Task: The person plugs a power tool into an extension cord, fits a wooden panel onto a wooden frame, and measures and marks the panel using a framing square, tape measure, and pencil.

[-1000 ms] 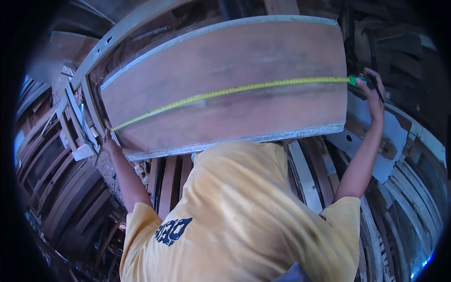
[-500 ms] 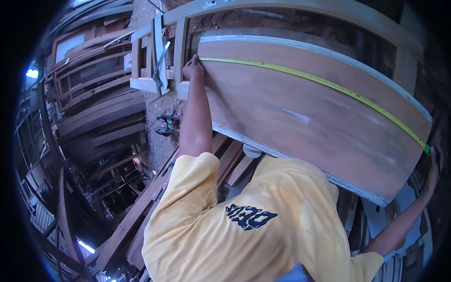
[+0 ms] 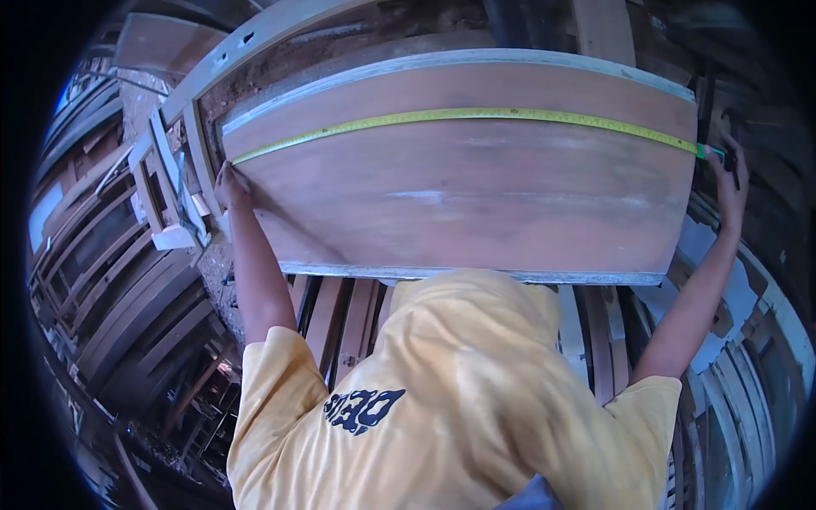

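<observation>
A reddish-brown wooden panel [image 3: 476, 212] with pale, whitish long edges lies in front of me. Across its upper part runs a yellow tape measure [image 3: 425, 117], pulled out from one short side to the other. My left hand [image 3: 229, 185] pinches the tape's end at the panel's left edge. Just past the right edge, my right hand [image 3: 731, 174] grips the tape's case, of which a green part and a dark part show. The fingers there are partly in shadow.
A pale wooden frame [image 3: 212, 72] lies beyond the panel, and a smaller wooden frame [image 3: 166, 183] is at its left. Stacked boards [image 3: 140, 314] fill the left side. More planks [image 3: 361, 319] lie under the panel's near edge, with pale boards [image 3: 731, 391] at right.
My view has turned to the right, so the panel now lies nearly level across it. Both hands keep hold of the tape, which stays stretched over the panel.
</observation>
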The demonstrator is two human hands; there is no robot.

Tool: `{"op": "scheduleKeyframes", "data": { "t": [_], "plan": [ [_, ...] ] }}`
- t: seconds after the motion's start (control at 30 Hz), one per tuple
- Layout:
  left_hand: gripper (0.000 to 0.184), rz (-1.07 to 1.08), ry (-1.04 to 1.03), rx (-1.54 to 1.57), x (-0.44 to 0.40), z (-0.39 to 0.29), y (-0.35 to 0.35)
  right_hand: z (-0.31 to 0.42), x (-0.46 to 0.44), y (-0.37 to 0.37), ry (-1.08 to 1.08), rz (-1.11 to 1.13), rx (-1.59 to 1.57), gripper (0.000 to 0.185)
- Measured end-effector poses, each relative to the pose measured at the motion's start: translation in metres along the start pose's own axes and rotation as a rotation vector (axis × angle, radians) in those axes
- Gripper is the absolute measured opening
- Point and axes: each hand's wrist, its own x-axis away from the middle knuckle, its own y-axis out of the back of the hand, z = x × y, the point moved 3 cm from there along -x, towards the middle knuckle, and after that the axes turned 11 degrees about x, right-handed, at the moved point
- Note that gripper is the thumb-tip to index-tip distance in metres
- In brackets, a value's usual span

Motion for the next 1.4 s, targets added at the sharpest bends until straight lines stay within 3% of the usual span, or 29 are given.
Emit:
{"op": "scheduleKeyframes", "data": {
  "t": [0.2,0.37,0.4,0.53,0.63,0.67,0.77,0.8,0.87,0.93,1.0,1.1,1.13,1.17,1.23,1.4],
  "plan": [
    [0.022,0.087,0.271,0.245,-0.021,0.011,0.011,-0.001,-0.004,-0.010,-0.003,-0.032,-0.062,0.053],
    [0.024,0.059,0.315,0.231,-0.039,0.020,0.017,-0.008,-0.013,-0.012,0.098,-0.070,-0.050,0.048],
    [0.027,0.076,0.262,0.199,-0.040,0.019,0.017,-0.005,-0.011,-0.009,0.167,-0.131,-0.015,0.045],
    [0.039,0.092,0.160,0.041,0.000,-0.009,0.000,0.046,0.013,0.004,0.105,-0.321,-0.046,0.030],
    [0.054,0.145,0.087,-0.160,0.018,-0.015,-0.009,0.088,0.029,-0.031,0.251,0.033,-0.501,0.020],
    [0.065,0.039,-0.073,-0.528,0.025,-0.021,-0.014,0.100,0.035,-0.047,0.283,0.148,-0.649,0.020],
    [0.091,-0.028,-0.581,-1.131,0.079,-0.052,-0.072,0.098,0.030,-0.075,0.283,0.277,-0.639,0.016],
    [0.091,0.097,-0.816,-1.128,0.094,-0.052,-0.096,0.101,0.029,-0.079,0.316,0.315,-0.654,0.012],
    [0.081,0.504,-0.934,-0.789,0.168,-0.067,-0.176,0.109,0.029,-0.083,0.344,0.363,-0.674,0.008],
    [0.073,0.696,-0.938,-0.729,0.266,-0.074,-0.251,0.107,0.027,-0.090,0.378,0.388,-0.641,0.007],
    [0.085,0.985,-0.904,-0.664,0.356,-0.081,-0.313,0.109,0.027,-0.094,0.420,0.412,-0.605,0.007],
    [0.095,1.215,-0.928,-0.601,0.462,-0.083,-0.381,0.110,0.026,-0.095,0.470,0.375,-0.660,0.007],
    [0.091,1.215,-0.791,-0.694,0.494,-0.115,-0.397,0.107,0.026,-0.100,0.460,0.361,-0.640,0.007],
    [0.091,1.216,-0.790,-0.695,0.509,-0.108,-0.407,0.103,0.026,-0.103,0.447,0.347,-0.621,0.007],
    [0.108,1.302,-0.754,-0.731,0.528,-0.090,-0.425,0.101,0.028,-0.103,0.427,0.325,-0.616,0.008],
    [0.107,1.323,-0.646,-0.826,0.537,-0.094,-0.432,0.101,0.034,-0.101,0.419,0.247,-0.540,0.009]
  ]
}}
